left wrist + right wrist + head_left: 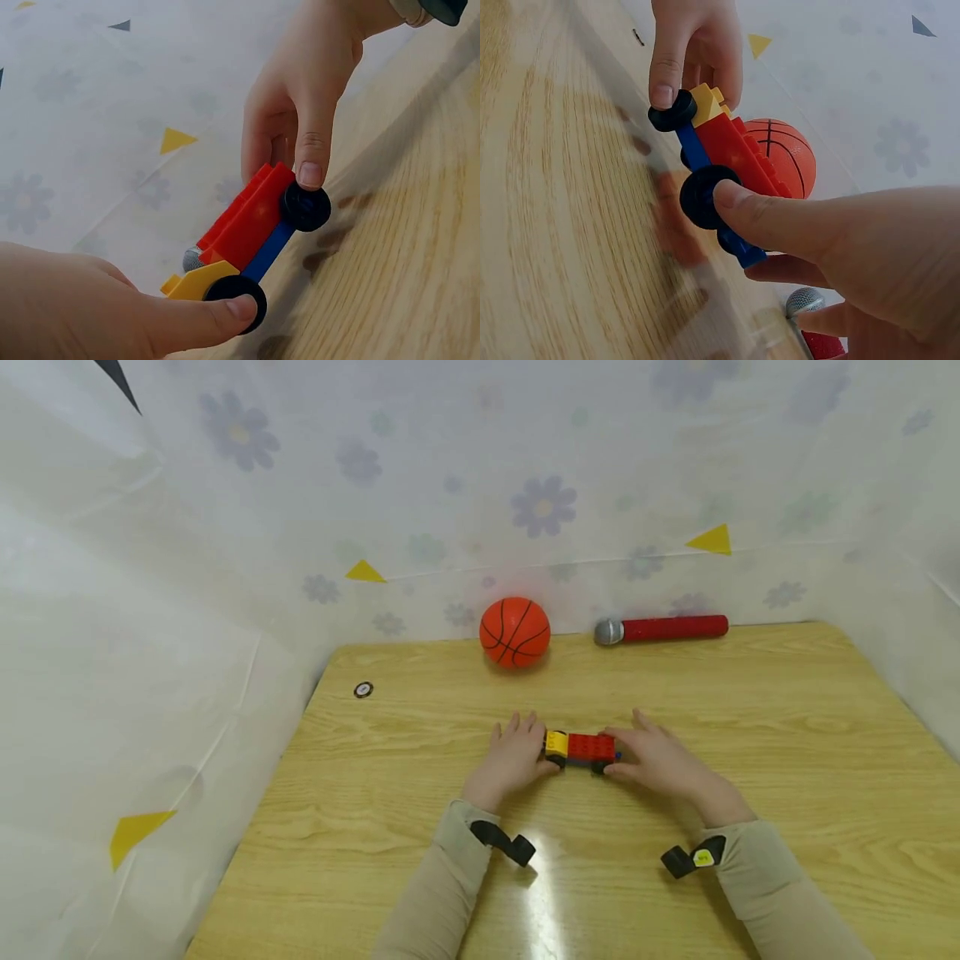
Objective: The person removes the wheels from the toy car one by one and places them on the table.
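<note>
A toy car [591,747] built of bricks is between my two hands over the table. It has a red block body [251,214], a yellow front piece [201,279], a blue base [694,148] and black wheels [705,196]. At the yellow end my left hand [513,756] grips the car, its thumb on a front wheel [247,300]. My right hand [663,764] holds the red end, with its thumb pressed on a rear wheel and the fingers on the far side.
Behind the car an orange toy basketball [514,633] sits near the table's back edge. A red microphone [663,628] with a grey head lies right of it. At the back left is a small round disc [363,690]. A flower-patterned sheet [450,468] hangs behind the wooden table [360,835].
</note>
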A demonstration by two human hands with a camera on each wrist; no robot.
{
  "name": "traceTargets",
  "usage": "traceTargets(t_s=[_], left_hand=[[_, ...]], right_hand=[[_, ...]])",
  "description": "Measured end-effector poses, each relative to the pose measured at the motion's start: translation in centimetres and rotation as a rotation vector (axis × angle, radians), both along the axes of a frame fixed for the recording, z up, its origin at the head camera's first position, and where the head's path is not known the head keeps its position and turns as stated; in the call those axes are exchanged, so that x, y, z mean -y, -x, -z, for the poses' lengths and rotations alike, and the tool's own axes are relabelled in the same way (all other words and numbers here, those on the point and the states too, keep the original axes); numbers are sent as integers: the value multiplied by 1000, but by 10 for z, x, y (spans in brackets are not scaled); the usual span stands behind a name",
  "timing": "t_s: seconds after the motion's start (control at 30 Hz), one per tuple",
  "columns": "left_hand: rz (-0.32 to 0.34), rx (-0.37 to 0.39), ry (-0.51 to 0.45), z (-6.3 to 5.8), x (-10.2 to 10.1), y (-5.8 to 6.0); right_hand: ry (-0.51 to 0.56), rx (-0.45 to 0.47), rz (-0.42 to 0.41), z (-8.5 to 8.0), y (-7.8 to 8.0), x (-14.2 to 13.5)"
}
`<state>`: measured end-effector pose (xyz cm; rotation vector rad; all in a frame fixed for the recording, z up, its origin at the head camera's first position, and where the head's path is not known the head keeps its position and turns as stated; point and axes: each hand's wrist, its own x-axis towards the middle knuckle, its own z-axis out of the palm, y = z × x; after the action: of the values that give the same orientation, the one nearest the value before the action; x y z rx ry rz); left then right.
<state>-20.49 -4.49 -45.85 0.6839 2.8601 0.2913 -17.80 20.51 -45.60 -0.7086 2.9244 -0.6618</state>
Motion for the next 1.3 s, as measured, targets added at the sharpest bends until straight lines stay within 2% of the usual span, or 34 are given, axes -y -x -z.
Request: traceTargets(t_s=[0.2, 0.33, 0.47, 0.67, 0.9, 1.13, 1.3], left_hand=[[46, 29, -269, -1, 8, 9], [13, 130, -433, -8, 14, 10], [-34, 243, -564, -18, 17, 9], [-75, 364, -740, -27, 21, 13], [-50, 500, -1000, -33, 23, 15], [-19, 632, -1262, -41, 20, 10], [-32, 659, -1411, -45, 15, 6]], right_hand=[[128, 50, 19, -1, 3, 0], [198, 59, 40, -7, 1, 2], [236, 51, 47, -14, -1, 1], [270, 68, 88, -25, -1, 1], [337, 53, 150, -40, -4, 6], [374, -12, 195, -49, -5, 17], [365, -94, 217, -54, -8, 27]])
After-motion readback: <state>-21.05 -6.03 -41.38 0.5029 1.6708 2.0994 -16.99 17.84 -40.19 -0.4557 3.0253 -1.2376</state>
